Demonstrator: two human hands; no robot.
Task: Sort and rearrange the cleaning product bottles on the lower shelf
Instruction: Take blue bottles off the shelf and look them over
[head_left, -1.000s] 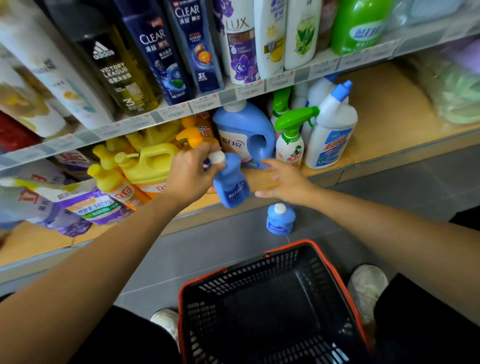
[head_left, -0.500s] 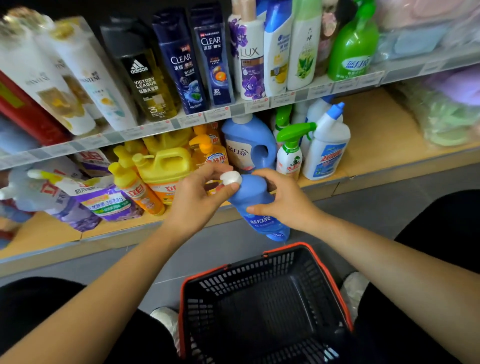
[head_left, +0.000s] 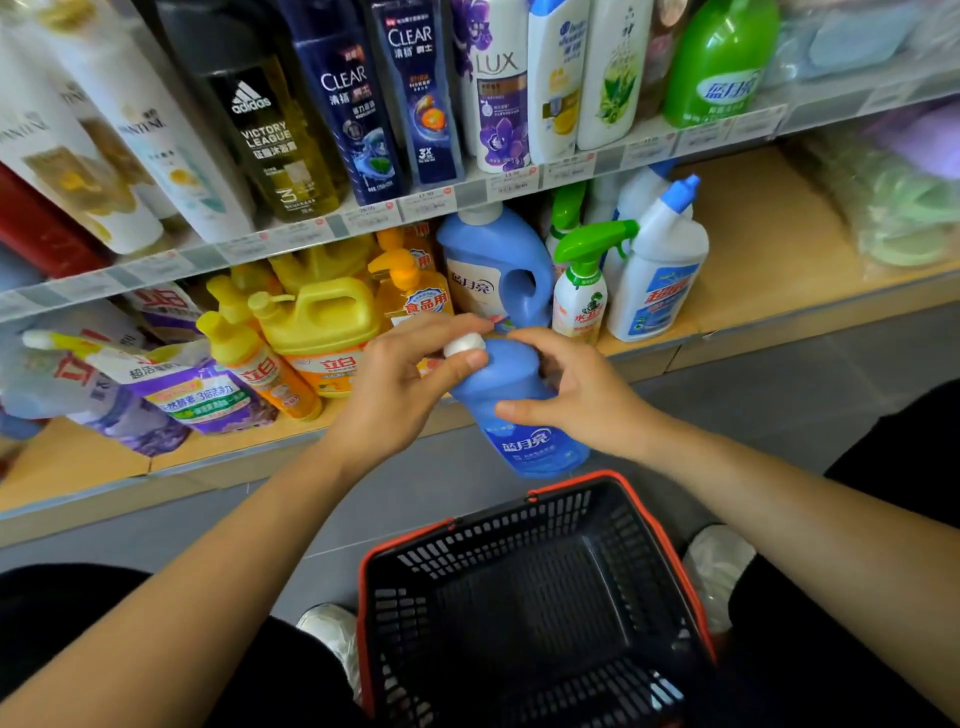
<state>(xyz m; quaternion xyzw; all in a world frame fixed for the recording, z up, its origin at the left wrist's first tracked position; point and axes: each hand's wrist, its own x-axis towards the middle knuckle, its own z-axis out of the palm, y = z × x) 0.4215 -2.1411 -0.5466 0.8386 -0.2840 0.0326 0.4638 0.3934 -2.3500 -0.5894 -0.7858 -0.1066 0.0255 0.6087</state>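
Small blue plastic bottle (head_left: 524, 415) with a round white cap (head_left: 464, 344) is off the shelf, in both hands. It is tilted, cap up and to the left, base hanging towards the far rim of the black mesh basket with the red rim (head_left: 488, 509).

Left hand (head_left: 400, 389): thumb and fingertips pinch the bottle at the cap and neck. Right hand (head_left: 582, 402): fingers are curled round the shoulder, thumb lying across the front above the label. Both grips are closed on the bottle, and neither hand holds anything else.

The bottle is in the air just in front of the lip of the wooden lower shelf (head_left: 779, 249), over the grey floor (head_left: 779, 395). It touches neither the shelf nor the basket.

On the shelf behind it are a large blue handled jug (head_left: 493, 270), a white spray bottle with a green trigger (head_left: 579, 291) and a white bottle with a blue angled nozzle (head_left: 657, 275). To the left stand a yellow handled jug (head_left: 322, 322) and purple refill pouches (head_left: 197, 395).

Step in hand, as I read it: one bottle is lifted out and waiting for a place.

The next move calls for righting the bottle, then setting it base-first on the boards with the label out, likely near the matching blue jug. The hands hide the spot in front of that jug, so I cannot tell whether there is room. There is bare board to the right of the white bottle. The neighbours stand close together, so the bottle must go down without nudging the trigger spray.
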